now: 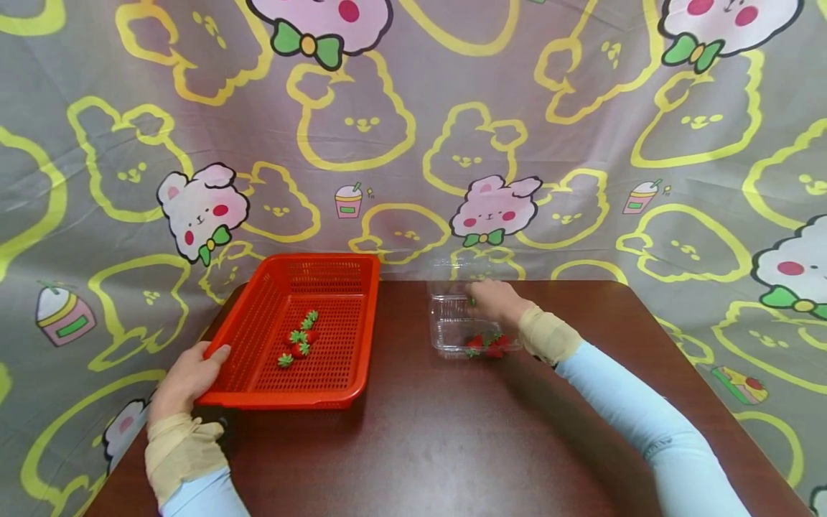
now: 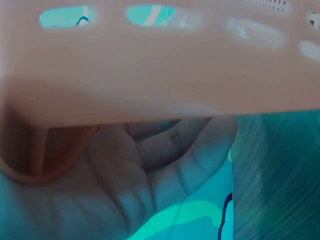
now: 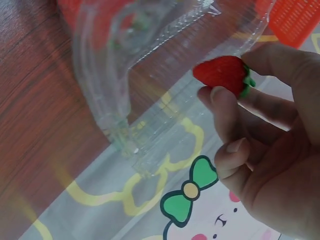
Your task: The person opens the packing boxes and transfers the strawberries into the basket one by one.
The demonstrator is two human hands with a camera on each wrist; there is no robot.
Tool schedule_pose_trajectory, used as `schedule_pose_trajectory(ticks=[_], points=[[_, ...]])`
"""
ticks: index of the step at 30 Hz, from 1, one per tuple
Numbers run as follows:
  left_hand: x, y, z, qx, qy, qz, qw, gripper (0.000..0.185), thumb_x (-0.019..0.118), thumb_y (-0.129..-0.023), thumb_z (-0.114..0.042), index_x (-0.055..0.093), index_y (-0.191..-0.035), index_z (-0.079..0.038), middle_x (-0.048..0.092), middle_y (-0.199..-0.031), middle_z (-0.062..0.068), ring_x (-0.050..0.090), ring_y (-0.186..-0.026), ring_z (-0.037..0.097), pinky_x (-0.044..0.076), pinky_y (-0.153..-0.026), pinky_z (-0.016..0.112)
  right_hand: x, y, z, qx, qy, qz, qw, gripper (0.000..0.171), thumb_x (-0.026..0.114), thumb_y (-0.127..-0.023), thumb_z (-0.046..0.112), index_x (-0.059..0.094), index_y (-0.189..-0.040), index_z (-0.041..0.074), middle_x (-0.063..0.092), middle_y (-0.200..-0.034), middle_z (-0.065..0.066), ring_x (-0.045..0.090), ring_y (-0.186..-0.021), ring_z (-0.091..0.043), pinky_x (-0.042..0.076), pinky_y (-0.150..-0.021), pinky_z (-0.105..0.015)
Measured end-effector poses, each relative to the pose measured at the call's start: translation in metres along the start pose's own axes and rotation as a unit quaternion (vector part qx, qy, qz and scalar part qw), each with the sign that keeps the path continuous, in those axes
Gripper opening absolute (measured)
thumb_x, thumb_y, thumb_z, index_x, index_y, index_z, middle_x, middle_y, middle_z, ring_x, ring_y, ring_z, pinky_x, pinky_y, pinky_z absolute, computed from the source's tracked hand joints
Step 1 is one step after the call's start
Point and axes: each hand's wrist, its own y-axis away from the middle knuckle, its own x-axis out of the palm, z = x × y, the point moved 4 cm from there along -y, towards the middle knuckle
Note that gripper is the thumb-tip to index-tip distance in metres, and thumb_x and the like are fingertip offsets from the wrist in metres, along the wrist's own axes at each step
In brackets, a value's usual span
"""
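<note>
A red mesh basket (image 1: 255, 337) sits on the dark table with three strawberries (image 1: 300, 341) inside. My left hand (image 1: 187, 377) grips its near-left corner, thumb over the rim; in the left wrist view the fingers (image 2: 165, 160) curl under the basket's rim (image 2: 150, 65). A clear plastic clamshell box (image 1: 455, 327) stands open to the right, with strawberries (image 1: 487, 346) at its near end. My right hand (image 1: 494, 300) hovers over the box and pinches a strawberry (image 3: 222, 74) between thumb and fingertips, above the clear box (image 3: 130, 60).
The brown table (image 1: 439, 431) stands against a grey cartoon-bunny cloth (image 1: 413, 129) that hangs behind and drapes around it. The basket's left corner sits near the table's left edge. Bare tabletop lies between and in front of the basket and box.
</note>
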Motion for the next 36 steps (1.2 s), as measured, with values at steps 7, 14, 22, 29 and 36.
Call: schedule_pose_trajectory(ticks=[7,14,22,29,36], points=[[0.003,0.005,-0.001,0.001,-0.004,-0.004,1.0000,0.067,0.031,-0.104,-0.046,0.030,-0.141,0.009,0.051,-0.120,0.029,0.054,-0.101,0.035,0.044,-0.081,0.044,-0.009,0.002,0.011,-0.040,-0.038,-0.072,0.996,0.015,0.066,-0.087,0.021,0.065,-0.098,0.010,0.067,-0.082,-0.002,0.054,-0.066,-0.015,0.048,-0.059,-0.034],[0.006,0.011,-0.003,0.000,-0.001,-0.006,1.0000,0.067,0.031,-0.104,-0.047,0.030,-0.141,0.009,0.052,-0.119,0.029,0.055,-0.099,0.034,0.044,-0.081,0.044,-0.025,0.001,0.028,-0.068,-0.076,-0.137,0.985,0.012,0.063,-0.089,0.021,0.063,-0.094,0.010,0.063,-0.074,0.000,0.054,-0.061,-0.013,0.046,-0.057,-0.032],[0.010,0.016,-0.004,-0.006,0.004,-0.012,0.9999,0.066,0.032,-0.104,-0.046,0.030,-0.140,0.010,0.052,-0.120,0.029,0.055,-0.100,0.035,0.044,-0.081,0.043,-0.040,-0.004,0.046,-0.084,-0.096,-0.158,0.979,0.016,0.063,-0.090,0.021,0.066,-0.102,0.011,0.072,-0.087,-0.002,0.065,-0.072,-0.016,0.053,-0.065,-0.034],[0.013,0.022,-0.005,-0.012,0.009,-0.012,0.9998,0.068,0.033,-0.104,-0.047,0.030,-0.140,0.010,0.051,-0.121,0.029,0.054,-0.101,0.035,0.044,-0.081,0.044,-0.052,-0.011,0.064,-0.106,-0.116,-0.175,0.972,0.016,0.062,-0.089,0.021,0.066,-0.102,0.012,0.073,-0.092,0.000,0.062,-0.070,-0.013,0.051,-0.064,-0.032],[0.015,0.026,-0.002,-0.020,0.001,-0.013,0.9997,0.069,0.033,-0.103,-0.048,0.029,-0.142,0.009,0.050,-0.122,0.030,0.053,-0.102,0.037,0.044,-0.083,0.047,-0.073,-0.028,0.091,-0.128,-0.129,-0.175,0.968,0.022,0.061,-0.092,0.023,0.065,-0.108,0.008,0.073,-0.096,-0.004,0.064,-0.072,-0.016,0.053,-0.070,-0.032]])
